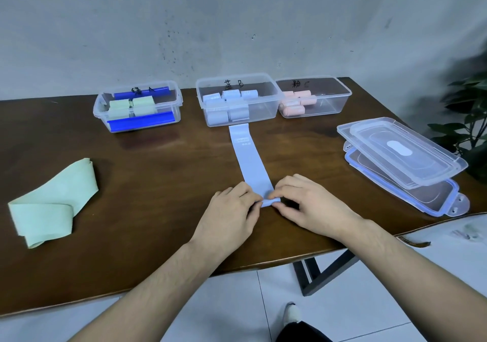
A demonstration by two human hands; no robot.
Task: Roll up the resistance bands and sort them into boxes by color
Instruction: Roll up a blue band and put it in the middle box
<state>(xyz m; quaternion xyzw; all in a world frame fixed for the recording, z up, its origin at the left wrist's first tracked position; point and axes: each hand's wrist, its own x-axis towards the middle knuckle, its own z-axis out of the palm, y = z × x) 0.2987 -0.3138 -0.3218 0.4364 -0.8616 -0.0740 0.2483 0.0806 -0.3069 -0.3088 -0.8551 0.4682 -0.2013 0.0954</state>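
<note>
Blue resistance band (249,157) laid flat on brown wooden table (158,173), running from the near end, between both hands, away to the front wall of the middle box (238,101). Near end turned over into a small first roll. Left hand (232,210) pinching the left side of that roll, fingers curled. Right hand (308,204) pinching the right side, fingers curled likewise.

Along the far edge: left box (137,105) with green rolls, middle box with blue rolls, right box (315,96) with pink rolls. Loose green band (52,204) folded at the left, well apart from the hands. Stacked clear lids (403,162) at the right. Grey wall (237,25) behind; pale tiled floor (237,302) below; plant (469,120) at the right edge.
</note>
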